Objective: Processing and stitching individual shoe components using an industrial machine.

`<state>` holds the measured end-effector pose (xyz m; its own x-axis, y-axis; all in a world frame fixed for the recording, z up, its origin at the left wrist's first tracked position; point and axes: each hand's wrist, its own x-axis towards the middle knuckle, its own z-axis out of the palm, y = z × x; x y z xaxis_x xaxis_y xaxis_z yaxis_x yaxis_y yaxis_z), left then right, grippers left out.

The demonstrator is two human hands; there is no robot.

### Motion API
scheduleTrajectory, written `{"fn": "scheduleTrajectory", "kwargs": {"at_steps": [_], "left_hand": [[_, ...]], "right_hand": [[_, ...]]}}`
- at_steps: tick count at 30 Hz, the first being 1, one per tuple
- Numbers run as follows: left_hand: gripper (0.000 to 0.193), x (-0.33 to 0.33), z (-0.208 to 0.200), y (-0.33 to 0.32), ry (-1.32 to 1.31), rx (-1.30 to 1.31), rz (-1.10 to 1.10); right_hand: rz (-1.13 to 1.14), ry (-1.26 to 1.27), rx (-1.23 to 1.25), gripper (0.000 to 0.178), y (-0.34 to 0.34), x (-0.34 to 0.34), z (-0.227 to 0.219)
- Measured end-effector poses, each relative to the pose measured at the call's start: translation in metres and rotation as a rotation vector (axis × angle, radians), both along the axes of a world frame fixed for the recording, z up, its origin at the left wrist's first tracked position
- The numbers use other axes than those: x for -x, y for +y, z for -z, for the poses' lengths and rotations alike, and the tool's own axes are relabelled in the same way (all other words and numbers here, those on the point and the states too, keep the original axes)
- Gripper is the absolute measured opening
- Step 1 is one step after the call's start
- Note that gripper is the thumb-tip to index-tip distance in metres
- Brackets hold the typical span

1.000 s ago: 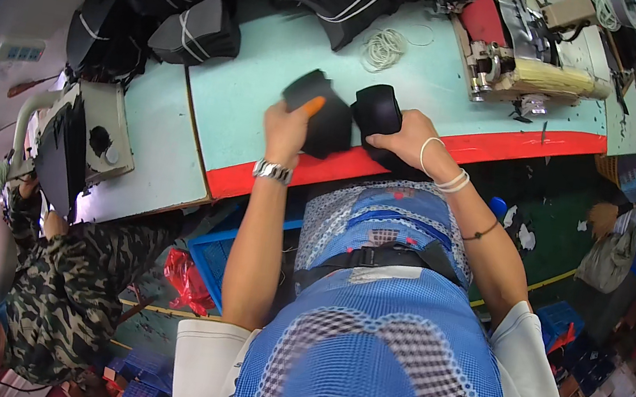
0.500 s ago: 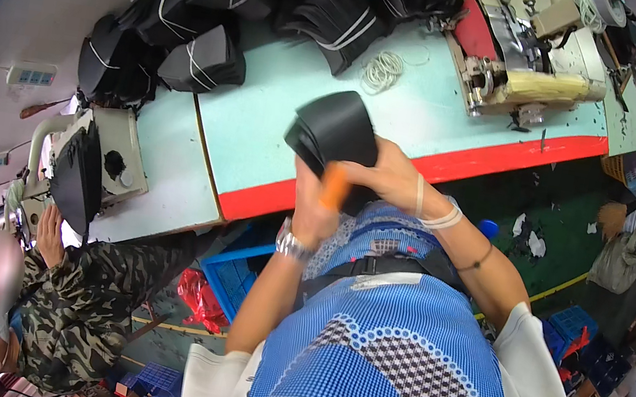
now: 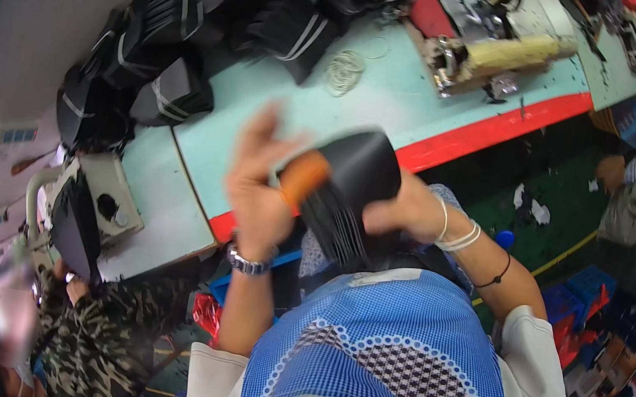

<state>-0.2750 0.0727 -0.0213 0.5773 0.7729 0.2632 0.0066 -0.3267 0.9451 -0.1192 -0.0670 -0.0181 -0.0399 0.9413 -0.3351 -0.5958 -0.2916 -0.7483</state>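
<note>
A stack of black, smooth, curved pieces (image 3: 360, 168) is held up in front of my apron, its layered edges fanned toward me. My right hand (image 3: 407, 213) grips its right side, thumb on the near edges. At the left side is my left hand (image 3: 258, 185), fingers spread and blurred by motion. An orange cover (image 3: 304, 180), seemingly on the left thumb, lies against the stack's left edge. White rubber bands (image 3: 461, 238) circle my right wrist.
Banded black stacks (image 3: 287, 27) crowd the pale table (image 3: 383, 101) at the back, near loose white bands (image 3: 345, 72). A machine (image 3: 491, 51) stands at the back right, another (image 3: 114, 199) at the left, beside a person in camouflage (image 3: 114, 332). A blue crate (image 3: 287, 264) sits below.
My left hand has moved left and up, its fingers spreading away from the stack. The stack has tilted and shifted slightly nearer, with its edges fanned. The whole view has shifted.
</note>
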Motion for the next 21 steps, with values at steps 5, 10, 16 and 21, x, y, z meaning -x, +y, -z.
{"fn": "scheduleTrajectory", "kwargs": {"at_steps": [5, 10, 16, 21], "left_hand": [[0.014, -0.033, -0.05, -0.034, 0.169, -0.231, 0.196], [0.016, -0.081, -0.035, -0.08, 0.237, -0.109, 0.117], [0.014, -0.124, -0.046, -0.111, 0.503, -0.037, 0.005], [0.014, -0.15, -0.051, -0.131, 0.367, 0.045, 0.148]], "right_hand": [[0.359, -0.706, 0.117, 0.055, 0.039, -0.036, 0.009], [0.479, -0.75, 0.057, 0.062, 0.059, -0.056, 0.013], [0.466, -0.607, -0.011, 0.059, 0.06, -0.086, 0.027], [0.344, -0.312, -0.117, 0.056, 0.049, -0.103, 0.008]]}}
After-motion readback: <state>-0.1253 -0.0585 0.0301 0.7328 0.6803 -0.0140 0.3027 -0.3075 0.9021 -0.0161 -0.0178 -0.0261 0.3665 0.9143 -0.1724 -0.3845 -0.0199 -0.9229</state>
